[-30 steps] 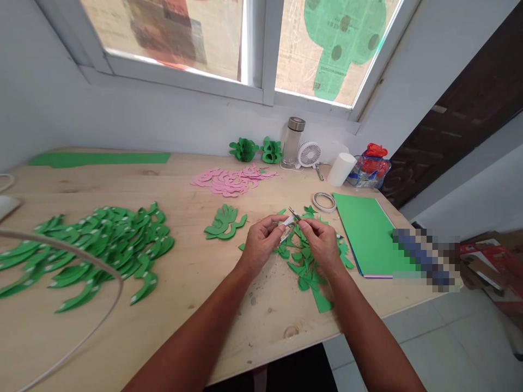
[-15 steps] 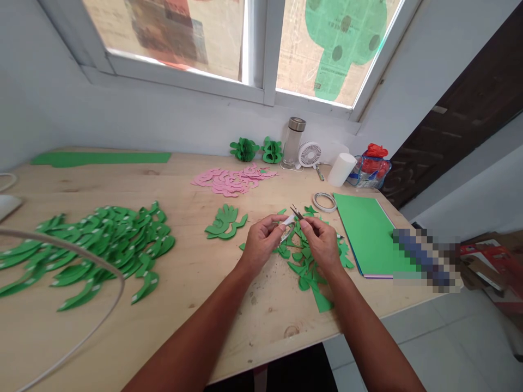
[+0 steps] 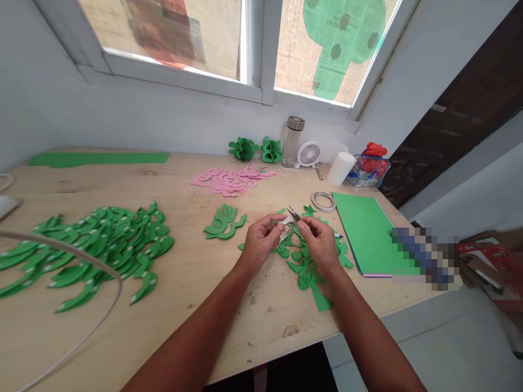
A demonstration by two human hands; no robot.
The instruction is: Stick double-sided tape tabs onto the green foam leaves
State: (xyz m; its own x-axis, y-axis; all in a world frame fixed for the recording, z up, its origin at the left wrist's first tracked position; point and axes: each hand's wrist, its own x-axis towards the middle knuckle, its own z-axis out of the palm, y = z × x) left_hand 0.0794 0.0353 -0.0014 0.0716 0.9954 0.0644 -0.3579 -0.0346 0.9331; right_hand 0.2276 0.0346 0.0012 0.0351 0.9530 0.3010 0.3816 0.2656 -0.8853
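My left hand (image 3: 261, 239) pinches a roll of white tape (image 3: 287, 233), with a short white end (image 3: 288, 220) standing out past the fingertips. Closed round small dark scissors (image 3: 293, 213), my right hand (image 3: 318, 242) has the blades up against that tape end. Whether the blades are cutting it cannot be made out. Beneath both hands lies a scatter of green paper scraps (image 3: 304, 267). Left of my left hand, several green leaf-shaped cutouts (image 3: 224, 222) rest on the wooden table (image 3: 196, 272).
A heap of green curved pieces with white tabs (image 3: 110, 239) covers the left side. Pink cutouts (image 3: 229, 179) lie farther back. Green sheets (image 3: 368, 234) and another tape roll (image 3: 324, 201) are on the right. A bottle (image 3: 292, 142), fan (image 3: 308, 154) and white cylinder (image 3: 341, 169) stand behind.
The view has shifted very slightly. The scissors' blades have moved a little left, closer over the tape end; both hands keep their grip.
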